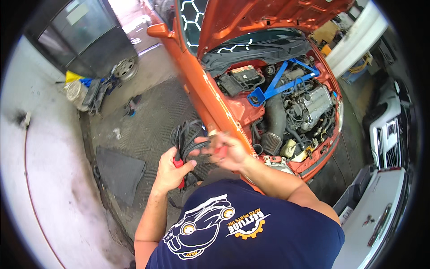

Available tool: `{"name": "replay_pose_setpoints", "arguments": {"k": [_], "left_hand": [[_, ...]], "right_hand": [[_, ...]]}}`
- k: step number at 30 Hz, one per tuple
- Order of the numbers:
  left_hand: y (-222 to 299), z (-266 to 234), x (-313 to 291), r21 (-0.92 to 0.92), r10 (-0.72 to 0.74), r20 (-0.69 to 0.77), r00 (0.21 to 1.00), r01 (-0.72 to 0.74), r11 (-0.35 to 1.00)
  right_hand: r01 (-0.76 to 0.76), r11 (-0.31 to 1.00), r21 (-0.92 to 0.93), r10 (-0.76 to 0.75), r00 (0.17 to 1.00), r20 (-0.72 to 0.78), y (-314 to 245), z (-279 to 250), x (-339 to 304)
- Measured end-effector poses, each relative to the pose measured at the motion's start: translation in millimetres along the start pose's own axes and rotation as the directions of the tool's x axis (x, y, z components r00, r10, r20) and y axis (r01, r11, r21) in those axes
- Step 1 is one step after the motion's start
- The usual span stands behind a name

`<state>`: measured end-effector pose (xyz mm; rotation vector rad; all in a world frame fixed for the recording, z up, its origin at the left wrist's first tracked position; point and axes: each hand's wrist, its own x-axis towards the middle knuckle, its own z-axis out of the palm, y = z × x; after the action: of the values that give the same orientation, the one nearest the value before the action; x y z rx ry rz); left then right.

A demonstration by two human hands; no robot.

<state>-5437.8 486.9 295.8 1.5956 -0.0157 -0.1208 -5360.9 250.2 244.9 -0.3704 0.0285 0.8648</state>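
Note:
My left hand [169,171] is closed round a red handle [178,163] and a bundle of black cable [180,140], held in front of my body. Loops of the cable rise above its fingers. To the right of it is my right hand [229,151], smeared by motion, its fingers bent around a small red piece [221,151]. What kind of piece this is, the blur hides. Both hands are beside the front fender [210,98] of an orange car, whose hood [264,15] is raised.
The engine bay [309,107] shows a blue strut bar [286,85] and a cone air filter [271,142]. A dark mat [118,172] lies on the floor by the white wall [49,179]. Farther off are a wheel rim [125,69] and a bucket [76,93]. Light-coloured vehicles [386,139] stand at right.

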Motion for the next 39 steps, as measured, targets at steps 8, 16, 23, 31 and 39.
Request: {"name": "replay_pose_setpoints", "arguments": {"k": [8,16,23,31,39], "left_hand": [[52.1,-92.7,124.9,-0.301,0.137,0.063,0.988,-0.112,0.947],[-11.0,-95.4,269.0,-0.287,-0.033,0.203,0.979,0.092,0.953],[-28.1,-89.0,360.4,-0.013,-0.154,0.213,0.965,0.161,0.987],[-25.4,-113.4,402.2,0.148,-0.234,0.181,0.955,0.209,0.967],[-29.7,-138.2,425.6,0.096,-0.245,0.126,0.961,0.234,0.968]], "right_hand": [[0.714,0.57,-0.407,-0.764,0.643,0.058,-215.4,42.3,-95.8],[-0.271,0.094,-0.958,-0.924,0.334,-0.185,-355.3,-103.4,-8.0],[-0.393,0.313,-0.864,-0.678,0.545,-0.493,-366.1,-306.8,157.3],[-0.868,-0.206,-0.452,-0.701,0.453,-0.551,-379.4,-292.3,255.8],[-0.84,-0.481,-0.25,-0.598,0.524,-0.607,-403.6,-294.9,287.2]]}}
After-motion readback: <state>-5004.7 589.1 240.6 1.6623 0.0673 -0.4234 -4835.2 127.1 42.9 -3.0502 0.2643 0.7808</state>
